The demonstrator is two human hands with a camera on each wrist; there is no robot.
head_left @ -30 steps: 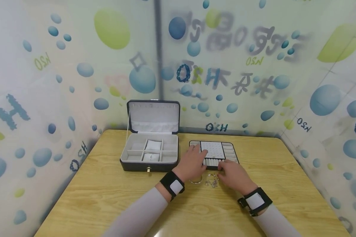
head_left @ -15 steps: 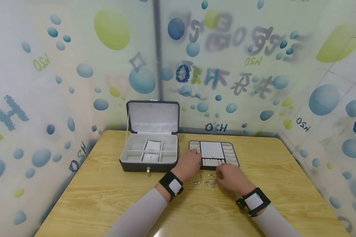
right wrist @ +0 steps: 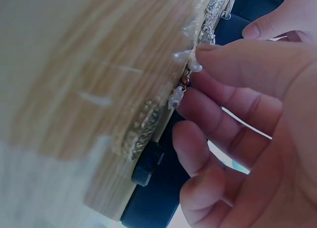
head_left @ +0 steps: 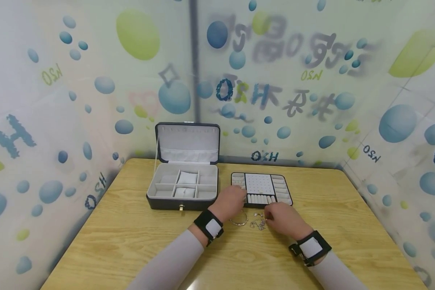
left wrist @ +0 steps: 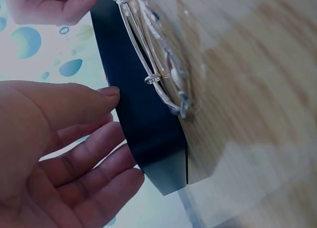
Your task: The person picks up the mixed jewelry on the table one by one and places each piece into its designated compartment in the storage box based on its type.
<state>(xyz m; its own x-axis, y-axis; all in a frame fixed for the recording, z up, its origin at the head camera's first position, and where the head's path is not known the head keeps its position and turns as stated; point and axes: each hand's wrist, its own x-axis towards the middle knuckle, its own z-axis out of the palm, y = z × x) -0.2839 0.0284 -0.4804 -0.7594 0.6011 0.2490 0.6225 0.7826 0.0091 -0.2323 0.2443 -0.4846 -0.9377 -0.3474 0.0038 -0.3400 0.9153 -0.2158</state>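
Observation:
My left hand (head_left: 232, 202) is at the front left corner of a dark-edged jewelry tray (head_left: 259, 182). In the left wrist view its thumb and loosely bent fingers (left wrist: 111, 91) rest along the tray's side. My right hand (head_left: 285, 219) is low in front of the tray's right part. Thumb and forefinger pinch a small drop earring (right wrist: 177, 94) with pearly white pieces and a brown bead. Before the tray lie a slim bangle (head_left: 240, 220) and a tangled silver chain (head_left: 259, 224). A gold-toned ornament (right wrist: 143, 124) and a dark ring-like piece (right wrist: 147, 161) show in the right wrist view.
Left of the tray stands a dark jewelry box (head_left: 183, 203), its lid (head_left: 188, 141) raised and light cushions (head_left: 187, 177) in two compartments. All rests on a wooden table (head_left: 130, 241). A patterned curtain-like wall (head_left: 290, 72) encloses the back and sides.
My left hand has drawn back from over the tray to its front left corner, its fingers no longer spread. The right hand has dropped slightly from the tray's front edge toward the jewelry.

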